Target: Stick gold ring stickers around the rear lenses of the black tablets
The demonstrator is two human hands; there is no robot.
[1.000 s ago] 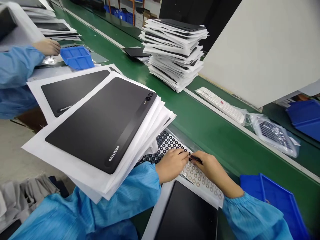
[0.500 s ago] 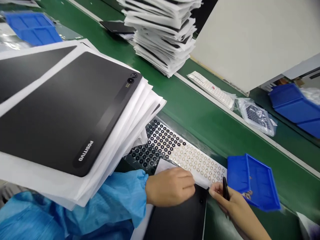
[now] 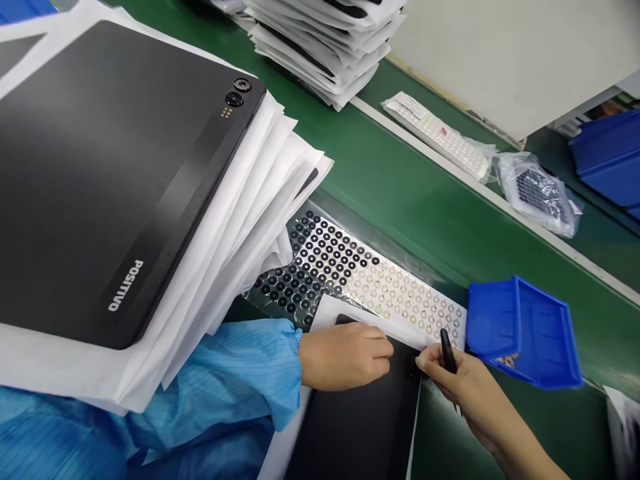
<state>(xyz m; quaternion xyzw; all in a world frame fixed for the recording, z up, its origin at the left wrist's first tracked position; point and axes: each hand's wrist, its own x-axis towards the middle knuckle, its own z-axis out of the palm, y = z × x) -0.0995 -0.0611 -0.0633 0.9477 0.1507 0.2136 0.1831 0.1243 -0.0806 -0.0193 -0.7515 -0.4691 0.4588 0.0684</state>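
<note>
A black tablet back panel (image 3: 360,427) lies on a white sheet (image 3: 334,311) in front of me. Over its upper part rests my left hand (image 3: 347,359), fingers curled closed; what they hold, if anything, is hidden. At the panel's upper right corner, my right hand (image 3: 463,380) pinches with thumb and forefinger. A slim black tool, looking like tweezers (image 3: 448,351), is tucked in that same hand. Just beyond both hands lies a sticker sheet (image 3: 400,293) with black rings on one part and bare pale ring outlines on the rest.
At left rises a stack of POSITIVO tablet panels (image 3: 125,173) interleaved with white sheets. Another tall stack (image 3: 325,53) stands at the back. A blue bin (image 3: 545,333) sits right of my right hand. Bagged sticker sheets (image 3: 440,133) lie beyond the pale rail.
The white sheet's edge no longer covers the panel's top end, which now shows. Both hands remain near the panel's upper end. My view has shifted slightly.
</note>
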